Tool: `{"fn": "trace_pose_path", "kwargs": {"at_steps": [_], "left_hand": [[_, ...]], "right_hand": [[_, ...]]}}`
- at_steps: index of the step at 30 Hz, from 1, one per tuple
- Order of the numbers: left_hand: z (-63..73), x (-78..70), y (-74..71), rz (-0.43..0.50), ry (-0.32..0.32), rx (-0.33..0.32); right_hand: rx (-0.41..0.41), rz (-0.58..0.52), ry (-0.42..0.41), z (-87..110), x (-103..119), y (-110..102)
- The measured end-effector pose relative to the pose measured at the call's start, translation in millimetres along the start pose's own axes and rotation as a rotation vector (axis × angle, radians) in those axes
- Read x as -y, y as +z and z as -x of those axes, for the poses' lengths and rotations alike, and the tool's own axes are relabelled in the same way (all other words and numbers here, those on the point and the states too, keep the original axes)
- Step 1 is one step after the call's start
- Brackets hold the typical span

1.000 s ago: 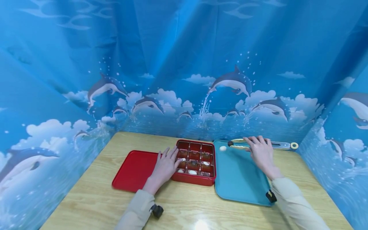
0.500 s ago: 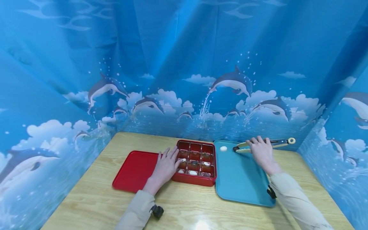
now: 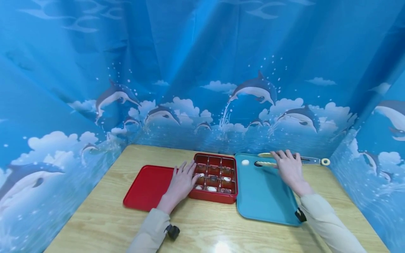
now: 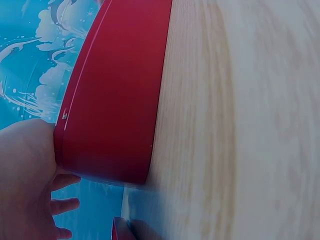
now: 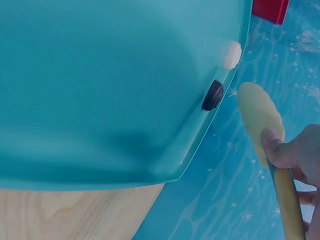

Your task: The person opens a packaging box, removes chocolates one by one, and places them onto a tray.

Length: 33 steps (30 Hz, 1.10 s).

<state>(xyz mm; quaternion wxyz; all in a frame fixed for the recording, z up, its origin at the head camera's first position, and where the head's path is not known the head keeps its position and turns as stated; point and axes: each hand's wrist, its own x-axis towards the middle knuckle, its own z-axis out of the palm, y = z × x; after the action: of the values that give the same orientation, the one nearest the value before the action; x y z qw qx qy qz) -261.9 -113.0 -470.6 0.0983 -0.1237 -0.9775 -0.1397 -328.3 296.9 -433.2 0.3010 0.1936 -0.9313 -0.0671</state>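
Observation:
My right hand [image 3: 289, 170] grips a pair of tongs [image 3: 311, 161] with pale yellow tips, over the far end of the blue tray [image 3: 265, 196]. The tips stand apart. Close by the lower tip, a dark chocolate piece [image 5: 213, 95] lies on the tray next to a white piece [image 5: 232, 55]. With fingers spread, my left hand [image 3: 181, 181] rests at the left rim of a red divided box [image 3: 213, 198]. Several dark and white pieces, including a white one [image 3: 212, 189], sit in its nearer compartments; the thumb overlaps its left column.
A red lid [image 3: 148, 188] lies left of the box, partly under the left forearm in the head view. The tray's left edge runs along the box. Behind the wooden table [image 3: 202, 225] hangs a blue dolphin curtain [image 3: 190, 70].
The dark piece, earlier between the tong tips, has come down onto the tray slightly to the right. The tips have spread, and the upper one has lifted away. My left hand stays put.

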Motion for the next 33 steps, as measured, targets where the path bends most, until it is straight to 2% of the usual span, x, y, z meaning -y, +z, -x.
{"fn": "trace_pose_path", "kwargs": {"at_steps": [4,9,15,24,33], "left_hand": [[0.6,-0.5,-0.1,-0.004,0.003,-0.009],[1.6,-0.3,0.1,0.002,0.003,-0.010],[2.5,-0.5,-0.8,0.005,0.007,-0.016],[1.1,0.5,1.2,-0.007,0.004,-0.007],[0.6,1.6,3.3,0.000,0.009,-0.020]], "right_hand": [[-0.085,-0.021,-0.028,1.1,6,-6],[-0.114,-0.016,-0.058,-3.1,16,-15],[-0.093,0.013,-0.120,-16.9,31,-28],[-0.062,0.080,-0.234,-50.6,59,-45],[0.018,0.159,-0.359,-74.2,87,-53]]}}
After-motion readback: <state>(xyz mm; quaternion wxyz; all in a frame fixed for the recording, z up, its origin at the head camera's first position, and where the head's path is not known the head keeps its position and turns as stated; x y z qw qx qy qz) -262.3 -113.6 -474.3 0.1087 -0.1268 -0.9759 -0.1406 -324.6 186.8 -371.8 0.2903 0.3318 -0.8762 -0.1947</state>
